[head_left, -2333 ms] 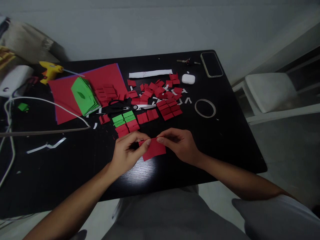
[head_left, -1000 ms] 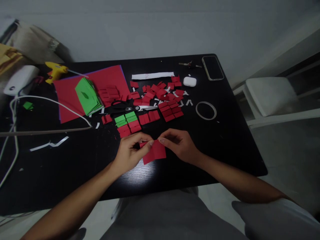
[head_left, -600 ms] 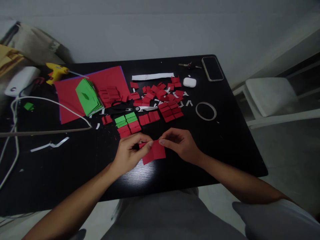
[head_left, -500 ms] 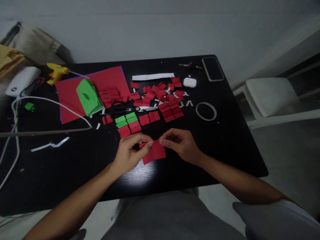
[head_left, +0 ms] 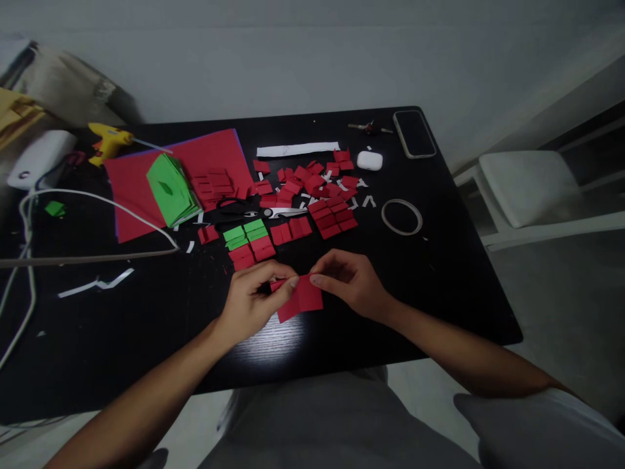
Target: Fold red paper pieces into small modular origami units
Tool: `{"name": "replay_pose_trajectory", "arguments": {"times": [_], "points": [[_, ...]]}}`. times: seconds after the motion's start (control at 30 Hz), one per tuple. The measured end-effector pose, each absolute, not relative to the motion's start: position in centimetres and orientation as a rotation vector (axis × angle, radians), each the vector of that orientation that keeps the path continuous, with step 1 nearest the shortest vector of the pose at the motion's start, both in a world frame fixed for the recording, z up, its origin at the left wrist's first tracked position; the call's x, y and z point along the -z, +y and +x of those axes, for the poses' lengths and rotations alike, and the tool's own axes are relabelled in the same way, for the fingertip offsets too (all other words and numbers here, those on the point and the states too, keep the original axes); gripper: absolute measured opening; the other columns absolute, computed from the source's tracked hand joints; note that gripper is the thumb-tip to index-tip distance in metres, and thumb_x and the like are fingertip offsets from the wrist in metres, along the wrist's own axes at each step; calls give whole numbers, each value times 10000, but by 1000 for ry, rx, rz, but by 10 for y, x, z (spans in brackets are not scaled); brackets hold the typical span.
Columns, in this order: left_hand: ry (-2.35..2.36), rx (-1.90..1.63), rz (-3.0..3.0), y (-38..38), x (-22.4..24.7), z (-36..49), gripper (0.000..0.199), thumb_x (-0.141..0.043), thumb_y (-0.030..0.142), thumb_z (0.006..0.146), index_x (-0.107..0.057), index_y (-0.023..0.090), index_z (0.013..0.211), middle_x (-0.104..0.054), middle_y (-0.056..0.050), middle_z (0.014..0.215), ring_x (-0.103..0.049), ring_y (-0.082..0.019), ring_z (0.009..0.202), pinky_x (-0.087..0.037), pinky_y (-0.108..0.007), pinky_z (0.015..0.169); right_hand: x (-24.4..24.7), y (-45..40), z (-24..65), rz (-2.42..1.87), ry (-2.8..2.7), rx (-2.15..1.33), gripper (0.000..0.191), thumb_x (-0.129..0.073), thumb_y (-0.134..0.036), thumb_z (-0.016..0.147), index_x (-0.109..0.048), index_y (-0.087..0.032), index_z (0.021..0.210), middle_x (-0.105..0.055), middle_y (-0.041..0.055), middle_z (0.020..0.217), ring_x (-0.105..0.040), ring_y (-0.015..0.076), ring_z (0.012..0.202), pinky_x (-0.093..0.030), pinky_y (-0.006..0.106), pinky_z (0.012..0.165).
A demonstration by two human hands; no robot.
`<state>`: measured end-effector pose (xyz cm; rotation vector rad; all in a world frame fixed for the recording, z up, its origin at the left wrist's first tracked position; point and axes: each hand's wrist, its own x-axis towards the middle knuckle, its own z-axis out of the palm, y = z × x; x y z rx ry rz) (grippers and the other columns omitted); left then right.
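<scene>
A creased red paper piece (head_left: 305, 298) is pinched at its top edge by both hands, above the black table. My left hand (head_left: 261, 293) grips its upper left corner between thumb and fingers. At the upper right corner, my right hand (head_left: 347, 280) holds it the same way. Just beyond the hands lie folded green paper pieces (head_left: 245, 234) beside folded red paper pieces (head_left: 251, 253). A block of folded red pieces (head_left: 333, 217) sits farther right. Scissors (head_left: 280, 213) rest behind these, partly among the paper.
A yellow glue gun (head_left: 111, 141), a large red sheet (head_left: 134, 195) and a green paper stack (head_left: 170, 192) are at left. A white cable (head_left: 102, 195) loops across the left side. A tape ring (head_left: 401, 217), white earbud case (head_left: 370, 161), keys (head_left: 370, 127) and phone (head_left: 414, 134) lie right.
Both hands keep their pinch on the red paper piece, almost still. The whole view has shifted very slightly.
</scene>
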<state>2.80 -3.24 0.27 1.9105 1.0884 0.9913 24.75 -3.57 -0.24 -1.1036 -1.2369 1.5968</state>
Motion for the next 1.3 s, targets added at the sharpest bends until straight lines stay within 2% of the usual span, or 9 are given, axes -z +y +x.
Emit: {"name": "replay_pose_trajectory", "arguments": {"times": [0.3, 0.53, 0.67, 0.8, 1.07, 1.3], "points": [[1101, -996, 1919, -33, -4, 27, 61, -698, 203, 928, -734, 189, 880, -751, -10, 782, -670, -115, 664, -519, -217, 623, 1, -34, 248, -1112, -1147, -1643, 238, -890, -400, 755, -755, -211, 805, -773, 22, 849, -716, 176, 827, -582, 322, 802], [1115, -1000, 1922, -33, -5, 28, 50, -696, 186, 927, -731, 185, 890, -747, -8, 791, -670, -112, 679, -516, -211, 635, -1, -35, 249, -1083, -1164, -1661, 248, -794, -438, 862, -755, -201, 925, -774, 45, 930, -724, 180, 896, -578, 320, 860], [1065, -996, 1956, -35, -5, 30, 42, -697, 171, 933, -725, 183, 904, -738, -4, 782, -660, -99, 664, -509, -198, 625, 1, -38, 244, -1071, -1220, -1620, 225, -841, -373, 813, -716, -204, 891, -738, 19, 869, -700, 159, 818, -574, 293, 786], [1062, -1008, 1980, -35, -5, 29, 33, -712, 169, 922, -724, 185, 895, -733, 3, 760, -651, -94, 640, -505, -192, 607, 1, -40, 244, -1117, -1286, -1551, 189, -819, -365, 836, -719, -205, 860, -716, 12, 824, -663, 147, 761, -548, 281, 725], [1098, -1020, 1983, -32, -8, 28, 49, -702, 167, 915, -721, 184, 873, -723, 10, 728, -653, -93, 627, -527, -183, 612, -2, -38, 245, -1121, -1294, -1497, 138, -781, -330, 854, -712, -210, 864, -712, 13, 836, -665, 149, 772, -549, 279, 725], [1041, -996, 1980, -35, -5, 30, 22, -714, 179, 917, -729, 185, 901, -744, -8, 766, -672, -105, 656, -543, -199, 635, 0, -42, 243, -1139, -1397, -1463, 143, -791, -347, 849, -755, -209, 860, -727, 6, 782, -651, 142, 698, -524, 266, 650]]}}
